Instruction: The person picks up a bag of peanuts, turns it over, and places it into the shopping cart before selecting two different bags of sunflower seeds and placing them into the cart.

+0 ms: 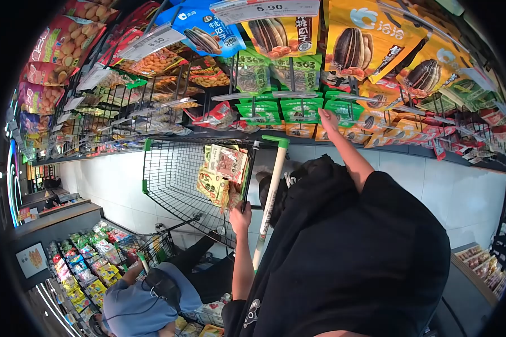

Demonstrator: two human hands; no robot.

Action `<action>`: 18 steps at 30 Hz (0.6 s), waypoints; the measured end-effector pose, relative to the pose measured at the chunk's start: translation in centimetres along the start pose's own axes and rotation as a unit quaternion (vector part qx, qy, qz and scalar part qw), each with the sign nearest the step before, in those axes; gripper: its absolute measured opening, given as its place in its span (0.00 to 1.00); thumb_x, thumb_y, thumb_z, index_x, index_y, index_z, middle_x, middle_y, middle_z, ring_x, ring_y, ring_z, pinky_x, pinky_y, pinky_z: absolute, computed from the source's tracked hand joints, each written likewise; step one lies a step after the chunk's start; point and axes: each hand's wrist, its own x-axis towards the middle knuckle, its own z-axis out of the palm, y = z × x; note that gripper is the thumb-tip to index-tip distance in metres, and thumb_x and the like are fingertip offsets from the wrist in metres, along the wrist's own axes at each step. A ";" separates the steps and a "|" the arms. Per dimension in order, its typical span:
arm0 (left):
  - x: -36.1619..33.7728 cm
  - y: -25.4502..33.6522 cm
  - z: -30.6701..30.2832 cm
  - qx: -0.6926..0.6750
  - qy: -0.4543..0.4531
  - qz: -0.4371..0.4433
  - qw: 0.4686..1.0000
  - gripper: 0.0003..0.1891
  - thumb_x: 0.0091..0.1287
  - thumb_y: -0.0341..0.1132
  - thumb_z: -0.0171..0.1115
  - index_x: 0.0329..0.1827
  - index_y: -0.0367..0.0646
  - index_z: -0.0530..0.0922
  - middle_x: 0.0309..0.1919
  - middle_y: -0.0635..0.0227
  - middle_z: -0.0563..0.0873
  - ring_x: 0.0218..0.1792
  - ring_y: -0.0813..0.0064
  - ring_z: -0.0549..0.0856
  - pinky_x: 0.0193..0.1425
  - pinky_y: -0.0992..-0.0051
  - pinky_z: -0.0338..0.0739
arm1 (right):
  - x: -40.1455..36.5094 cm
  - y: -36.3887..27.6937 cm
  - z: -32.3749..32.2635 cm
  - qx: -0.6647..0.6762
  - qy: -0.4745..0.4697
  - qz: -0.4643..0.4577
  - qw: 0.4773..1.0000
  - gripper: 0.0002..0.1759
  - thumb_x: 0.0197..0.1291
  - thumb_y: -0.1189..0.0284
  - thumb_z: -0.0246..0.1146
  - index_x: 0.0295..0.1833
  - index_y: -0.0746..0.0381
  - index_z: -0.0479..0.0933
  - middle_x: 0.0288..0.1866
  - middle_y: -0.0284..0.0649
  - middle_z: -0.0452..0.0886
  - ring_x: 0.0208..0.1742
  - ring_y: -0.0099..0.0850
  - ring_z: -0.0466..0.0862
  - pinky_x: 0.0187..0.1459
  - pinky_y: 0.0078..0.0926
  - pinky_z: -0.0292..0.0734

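Observation:
In the head view my right hand (328, 120) reaches up to the lower shelf rows, fingers closed at the edge of a green snack bag (302, 111) hanging among similar ones. My left hand (240, 218) is closed at the near rim of a black wire shopping cart (174, 174) with green corners. Right beside its fingers, several yellow and red-and-cream snack packages (228, 163) lie in the cart; whether the fingers also touch one is hidden. The cart's pale handle bar (270, 205) crosses between my left arm and my body.
Yellow sunflower seed bags (354, 48) and a blue bag (201, 28) hang above, behind price tags (264, 10). Red nut bags (67, 42) fill the left rack. A person in a blue shirt (146, 300) stands lower left with another cart (152, 247), near a snack display (90, 258).

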 end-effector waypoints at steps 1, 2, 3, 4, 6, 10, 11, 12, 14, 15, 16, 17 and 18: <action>0.0 0.1 -0.2 -0.011 0.001 -0.002 1.000 0.16 0.63 0.48 0.65 0.43 0.46 0.84 0.34 0.55 0.88 0.40 0.48 0.86 0.45 0.54 0.79 | -1.6 -0.8 -0.5 0.030 -0.016 0.014 0.999 0.31 0.64 0.45 0.60 0.57 0.61 0.79 0.50 0.42 0.84 0.47 0.36 0.82 0.52 0.36 0.75; -0.1 0.4 -0.4 -0.022 0.002 -0.002 1.000 0.16 0.63 0.48 0.65 0.43 0.46 0.84 0.34 0.55 0.88 0.40 0.47 0.86 0.46 0.53 0.79 | -2.3 -1.2 -0.9 0.060 -0.030 0.028 0.997 0.31 0.65 0.46 0.61 0.59 0.61 0.77 0.50 0.42 0.84 0.47 0.35 0.81 0.51 0.35 0.75; -0.2 0.6 -0.4 -0.033 0.002 -0.001 0.999 0.16 0.62 0.48 0.65 0.42 0.46 0.84 0.34 0.54 0.88 0.40 0.47 0.85 0.46 0.53 0.79 | -2.0 -0.6 -0.9 0.046 -0.033 -0.014 0.998 0.30 0.65 0.48 0.61 0.60 0.61 0.77 0.50 0.41 0.83 0.46 0.34 0.81 0.50 0.33 0.75; -0.1 0.4 -0.3 -0.032 0.005 0.003 0.999 0.16 0.62 0.48 0.65 0.43 0.46 0.84 0.34 0.54 0.87 0.40 0.47 0.85 0.46 0.53 0.79 | -1.1 1.1 -0.4 0.034 -0.037 -0.056 0.997 0.29 0.66 0.49 0.61 0.60 0.61 0.77 0.51 0.41 0.83 0.45 0.32 0.81 0.49 0.31 0.75; 0.1 -0.3 0.3 -0.029 0.012 0.012 0.999 0.16 0.62 0.48 0.66 0.43 0.46 0.84 0.34 0.54 0.87 0.40 0.47 0.85 0.46 0.53 0.78 | -1.0 2.0 -0.3 -0.004 -0.071 -0.123 0.990 0.26 0.70 0.51 0.59 0.63 0.57 0.75 0.53 0.34 0.81 0.39 0.25 0.80 0.40 0.27 0.74; 0.2 -1.0 0.8 -0.038 -0.006 0.005 0.999 0.15 0.62 0.48 0.66 0.43 0.46 0.84 0.35 0.54 0.87 0.41 0.46 0.84 0.47 0.53 0.78 | -2.1 0.8 0.2 -0.053 -0.021 -0.170 0.984 0.24 0.70 0.50 0.58 0.59 0.58 0.77 0.51 0.37 0.83 0.38 0.30 0.81 0.43 0.30 0.76; 0.1 -1.1 1.0 -0.038 0.003 0.011 0.999 0.15 0.62 0.48 0.65 0.43 0.46 0.84 0.35 0.54 0.87 0.41 0.46 0.84 0.47 0.53 0.78 | -2.3 0.6 0.1 -0.064 -0.009 -0.183 0.981 0.23 0.70 0.51 0.59 0.56 0.59 0.78 0.48 0.39 0.84 0.37 0.31 0.82 0.43 0.30 0.76; 0.2 -1.0 0.9 -0.038 0.013 0.016 0.999 0.15 0.63 0.48 0.65 0.43 0.46 0.84 0.35 0.54 0.87 0.41 0.46 0.84 0.46 0.53 0.78 | -2.4 0.5 0.1 -0.074 0.003 -0.195 0.978 0.22 0.70 0.52 0.59 0.54 0.60 0.78 0.46 0.41 0.85 0.37 0.33 0.83 0.43 0.31 0.77; 0.4 -1.0 0.7 -0.025 0.003 0.004 1.000 0.16 0.63 0.48 0.65 0.44 0.47 0.84 0.36 0.54 0.87 0.41 0.46 0.84 0.47 0.53 0.78 | -2.3 0.2 0.2 -0.083 0.008 -0.198 0.977 0.23 0.69 0.51 0.60 0.53 0.60 0.78 0.44 0.41 0.86 0.36 0.35 0.84 0.41 0.32 0.77; 0.2 -0.8 0.8 -0.019 -0.003 -0.004 1.000 0.16 0.63 0.48 0.65 0.44 0.47 0.85 0.36 0.54 0.87 0.41 0.46 0.84 0.47 0.53 0.78 | -2.1 0.3 0.1 -0.090 0.010 -0.199 0.976 0.23 0.69 0.51 0.60 0.53 0.60 0.78 0.43 0.42 0.86 0.36 0.36 0.84 0.41 0.33 0.77; 0.1 -0.8 0.8 -0.020 -0.009 -0.004 1.000 0.17 0.63 0.49 0.65 0.45 0.47 0.85 0.37 0.54 0.87 0.41 0.46 0.84 0.47 0.53 0.78 | -1.9 0.3 0.2 -0.088 0.012 -0.191 0.977 0.25 0.69 0.49 0.59 0.54 0.60 0.78 0.45 0.43 0.86 0.40 0.38 0.84 0.43 0.35 0.77; 0.2 -0.8 0.7 -0.021 -0.014 -0.004 1.000 0.17 0.63 0.49 0.65 0.46 0.47 0.85 0.38 0.54 0.87 0.42 0.46 0.84 0.47 0.53 0.78 | -1.7 0.3 0.6 -0.087 0.014 -0.183 0.979 0.27 0.69 0.47 0.58 0.55 0.60 0.78 0.47 0.43 0.85 0.43 0.41 0.84 0.46 0.37 0.76; 0.2 -0.8 0.6 -0.021 -0.019 -0.004 1.000 0.18 0.63 0.49 0.65 0.47 0.47 0.85 0.38 0.54 0.88 0.42 0.46 0.85 0.48 0.53 0.78 | -1.5 0.4 0.9 -0.085 0.015 -0.175 0.981 0.29 0.69 0.45 0.57 0.56 0.60 0.78 0.48 0.44 0.85 0.47 0.44 0.84 0.49 0.39 0.76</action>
